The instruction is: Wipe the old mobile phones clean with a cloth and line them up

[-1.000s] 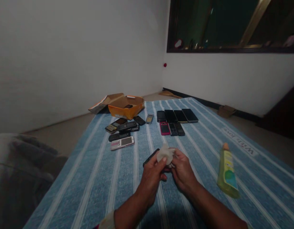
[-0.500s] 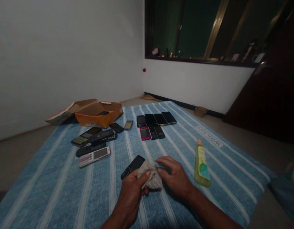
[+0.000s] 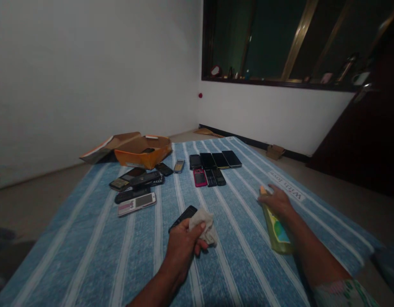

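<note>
Bottle [image 3: 280,234] toward the surface [image 3: 248,260]'s right edge — probably slick, best gripped by its neck — right hand [image 3: 278,201] there, hold unclear, left hand [image 3: 183,241] pinching soft rag [image 3: 203,224]!

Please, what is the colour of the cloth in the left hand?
The cloth looks pale greyish white; it shows in the head view.

On the person's left, an open box [image 3: 142,161] stands at the far edge of the spread cloth [image 3: 241,238]. Just in front of it lies a loose pile of phones [image 3: 137,204]. Right of that, past a lone phone [image 3: 179,166], come two rows of phones [image 3: 207,161], four behind three. Nearer, another phone [image 3: 185,215] is just beyond the left hand [image 3: 184,238] and its rag [image 3: 203,224]; the bottle [image 3: 278,230] is rightmost, at the right hand [image 3: 279,202].
</note>
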### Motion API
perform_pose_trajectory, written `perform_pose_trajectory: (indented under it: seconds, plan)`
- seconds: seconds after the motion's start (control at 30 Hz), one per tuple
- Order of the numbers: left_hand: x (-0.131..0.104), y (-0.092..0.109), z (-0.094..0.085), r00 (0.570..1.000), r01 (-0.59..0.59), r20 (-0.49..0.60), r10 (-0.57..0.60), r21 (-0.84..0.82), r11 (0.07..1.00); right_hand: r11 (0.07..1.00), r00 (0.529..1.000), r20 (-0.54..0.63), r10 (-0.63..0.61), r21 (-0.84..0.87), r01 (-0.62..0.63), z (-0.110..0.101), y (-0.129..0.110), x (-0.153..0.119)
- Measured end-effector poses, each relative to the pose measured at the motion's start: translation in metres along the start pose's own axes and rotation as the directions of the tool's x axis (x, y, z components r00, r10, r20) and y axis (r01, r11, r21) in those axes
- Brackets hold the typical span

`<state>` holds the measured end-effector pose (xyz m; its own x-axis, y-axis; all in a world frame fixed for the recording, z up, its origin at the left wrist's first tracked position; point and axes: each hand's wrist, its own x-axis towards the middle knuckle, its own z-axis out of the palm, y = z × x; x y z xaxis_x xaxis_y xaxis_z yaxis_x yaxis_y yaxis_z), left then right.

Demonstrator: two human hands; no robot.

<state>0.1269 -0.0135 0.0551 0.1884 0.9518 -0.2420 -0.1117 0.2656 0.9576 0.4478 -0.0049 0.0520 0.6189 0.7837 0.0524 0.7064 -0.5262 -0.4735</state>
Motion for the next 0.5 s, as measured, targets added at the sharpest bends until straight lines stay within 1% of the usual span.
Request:
perform_pose_trajectory:
  seconds: [0.03, 0.1, 0.13, 0.17, 0.2, 0.23, 0.3, 0.4, 0.5]
  plan:
    - [0.000, 0.003, -0.001, 1.000, -0.014, -0.014, 0.013, -0.007, 1.000, 0.999, 1.000, 0.005, -0.031, 0.043, 0.030, 0.000, -0.004, -0.003]
    - [0.000, 0.009, -0.002, 0.999, -0.027, -0.042, 0.026, -0.013, 1.000, 0.980, 0.991, -0.006, -0.130, 0.150, 0.129, -0.002, -0.016, -0.014]
    - [0.000, 0.012, -0.002, 0.998, -0.029, -0.055, 0.028, -0.013, 1.000, 0.961, 0.981, -0.035, -0.192, 0.194, 0.196, -0.004, -0.023, -0.021]
    - [0.001, 0.015, -0.002, 0.998, -0.027, -0.065, 0.026, -0.012, 1.000, 0.930, 0.960, -0.079, -0.268, 0.238, 0.280, -0.005, -0.031, -0.029]
    - [0.001, 0.017, -0.003, 0.997, -0.024, -0.074, 0.023, -0.011, 1.000, 0.894, 0.932, -0.141, -0.335, 0.264, 0.362, -0.007, -0.040, -0.037]
    - [0.002, 0.019, -0.003, 0.996, -0.023, -0.083, 0.021, -0.014, 1.000, 0.847, 0.894, -0.199, -0.402, 0.289, 0.446, -0.008, -0.049, -0.046]
    - [0.003, 0.023, -0.004, 0.996, -0.014, -0.093, 0.012, -0.026, 1.000, 0.746, 0.812, -0.264, -0.521, 0.322, 0.583, -0.007, -0.069, -0.063]
    - [0.004, 0.026, -0.007, 0.994, -0.002, -0.112, -0.006, -0.071, 0.997, 0.622, 0.700, -0.282, -0.656, 0.324, 0.713, -0.002, -0.094, -0.085]
    - [0.004, 0.030, -0.010, 0.992, 0.009, -0.126, -0.023, -0.115, 0.993, 0.540, 0.613, -0.282, -0.738, 0.297, 0.787, 0.005, -0.110, -0.102]
